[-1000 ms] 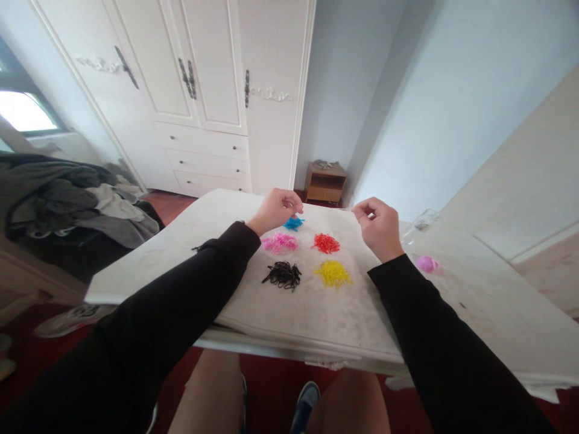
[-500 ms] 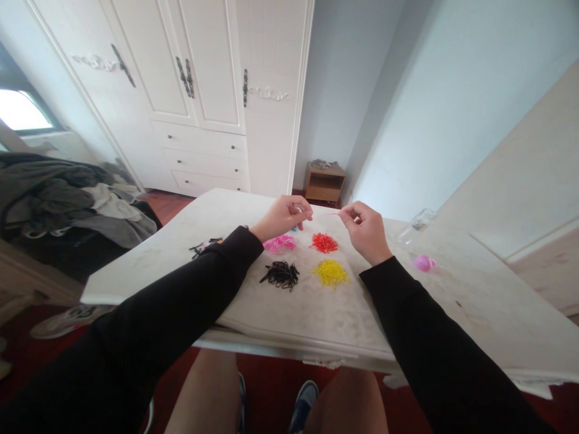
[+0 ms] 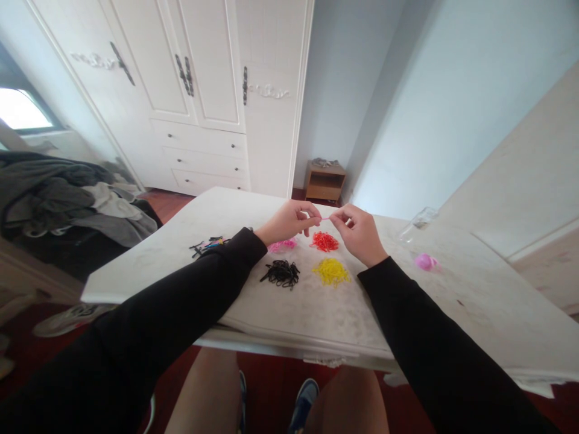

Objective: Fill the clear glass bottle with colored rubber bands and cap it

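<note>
Pinching pink band (image 3: 325,218) between left hand (image 3: 292,220) and right hand (image 3: 358,234) (very thin); could slip or snap if overstretched, maybe dropping onto red pile (image 3: 324,242).

White table (image 3: 298,325) bears a pink pile (image 3: 283,245), red pile (image 3: 324,241), black pile (image 3: 281,273), yellow pile (image 3: 332,272); mixed strands (image 3: 210,245); clear container (image 3: 418,225); pink lump (image 3: 426,261).

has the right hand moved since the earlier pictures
Yes, leftward: judged against the red pile, the right hand has come closer, and its fingertips, earlier right of the pile, now sit just beyond its right part.
</note>
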Tool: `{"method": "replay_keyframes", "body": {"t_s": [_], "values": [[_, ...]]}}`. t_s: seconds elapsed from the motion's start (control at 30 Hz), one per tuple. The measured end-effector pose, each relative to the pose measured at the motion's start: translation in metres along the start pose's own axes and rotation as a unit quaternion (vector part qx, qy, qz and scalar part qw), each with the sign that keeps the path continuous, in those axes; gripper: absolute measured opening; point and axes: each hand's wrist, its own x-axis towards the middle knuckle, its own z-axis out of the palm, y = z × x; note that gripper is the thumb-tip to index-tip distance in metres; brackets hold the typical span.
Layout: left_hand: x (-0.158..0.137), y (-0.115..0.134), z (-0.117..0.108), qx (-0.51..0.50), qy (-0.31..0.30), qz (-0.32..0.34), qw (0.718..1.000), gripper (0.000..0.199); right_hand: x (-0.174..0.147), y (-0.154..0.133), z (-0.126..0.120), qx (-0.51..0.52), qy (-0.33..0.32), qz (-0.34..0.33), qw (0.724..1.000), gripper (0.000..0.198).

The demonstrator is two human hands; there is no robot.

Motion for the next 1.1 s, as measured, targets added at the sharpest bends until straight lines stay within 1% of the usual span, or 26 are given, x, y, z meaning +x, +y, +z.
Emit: {"method": "replay_keyframes", "body": {"t_s": [0.1, 0.2, 0.27, 0.37, 0.43, 0.5, 0.63, 0.7, 0.8, 0.9, 1.0, 1.1], "values": [[0.001, -0.002, 0.001, 0.006, -0.007, 0.000, 1.000, 0.005, 0.000, -0.001, 0.001, -0.001, -0.007, -0.003, 1.000, 0.018], [0.002, -0.005, -0.001, 0.015, -0.005, 0.007, 1.000, 0.008, 0.000, -0.002, 0.001, 0.001, -0.006, -0.003, 1.000, 0.019], [0.004, -0.008, -0.005, 0.033, 0.006, 0.006, 0.999, 0.012, 0.001, -0.001, -0.002, -0.002, 0.018, 0.011, 1.000, 0.018], [0.007, -0.011, -0.014, 0.063, 0.038, 0.001, 0.997, 0.014, 0.004, 0.003, -0.009, -0.008, 0.084, 0.042, 0.996, 0.015], [0.008, -0.012, -0.017, 0.073, 0.058, -0.005, 0.996, 0.013, 0.005, 0.005, -0.011, -0.007, 0.103, 0.051, 0.993, 0.015], [0.008, -0.011, -0.017, 0.071, 0.060, -0.009, 0.996, 0.012, 0.005, 0.006, -0.009, -0.005, 0.091, 0.046, 0.995, 0.016], [0.004, -0.005, -0.009, 0.030, 0.007, 0.007, 0.999, 0.008, 0.002, 0.003, -0.001, -0.002, 0.040, 0.025, 0.999, 0.017], [0.001, -0.002, -0.007, 0.015, -0.007, 0.008, 1.000, 0.007, 0.001, 0.002, 0.000, 0.001, 0.029, 0.022, 0.999, 0.018], [-0.002, -0.001, -0.008, 0.003, -0.008, 0.010, 1.000, 0.008, 0.001, 0.003, -0.002, 0.009, 0.038, 0.031, 0.999, 0.018], [-0.002, 0.000, -0.006, -0.010, -0.007, 0.033, 0.999, 0.016, 0.000, 0.003, -0.004, 0.010, 0.039, 0.031, 0.999, 0.018], [-0.002, 0.000, -0.001, -0.004, -0.003, 0.043, 0.999, 0.024, -0.001, 0.000, -0.002, 0.006, 0.022, 0.024, 0.999, 0.019], [-0.002, -0.001, 0.004, 0.007, -0.009, 0.025, 1.000, 0.020, -0.001, -0.003, 0.001, 0.014, -0.002, 0.015, 1.000, 0.019]]}}
